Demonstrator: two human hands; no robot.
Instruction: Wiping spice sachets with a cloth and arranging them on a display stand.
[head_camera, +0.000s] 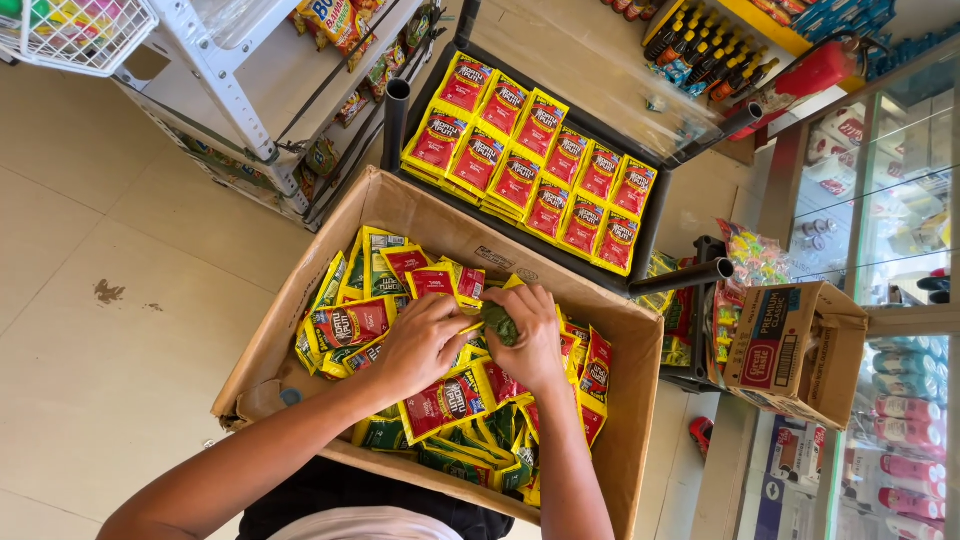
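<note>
**Both hands deep in a box of sachets**

Forearms at the bottom edge, reaching up from a dark-clothed lap into the box (640, 400), a big open cardboard carton on the tiled floor (110, 380). Left hand (420, 345) palm-down on the heap, fingers curled onto a red-and-yellow sachet (452, 398) near the middle; closed on it or only pressing, cannot tell. Right hand (530, 335) just beside the left, fingers bent round a small dark-green packet (500, 322), gripped between thumb and fingertips and held just above the pile. Thumbs of the 2 hands almost touching.

Box filled with loose sachets lying at all angles: red-and-yellow ones mostly along the far and left sides, green ones (470, 450) thick toward the near edge.

Beyond the far wall of the box, a black tray (650, 225) on a low rack, holding the same red-and-yellow sachets in 2 neat overlapping rows (535, 160). Black tubes of the rack at its left corner and right side.

Upper left: a white metal shelf (240, 100) with snack bags, a white wire basket (85, 45) at the corner. Right: a smaller cardboard carton (800, 350), open, near a glass cabinet (890, 200). Dark bottles (700, 50) in a row at the top.
</note>
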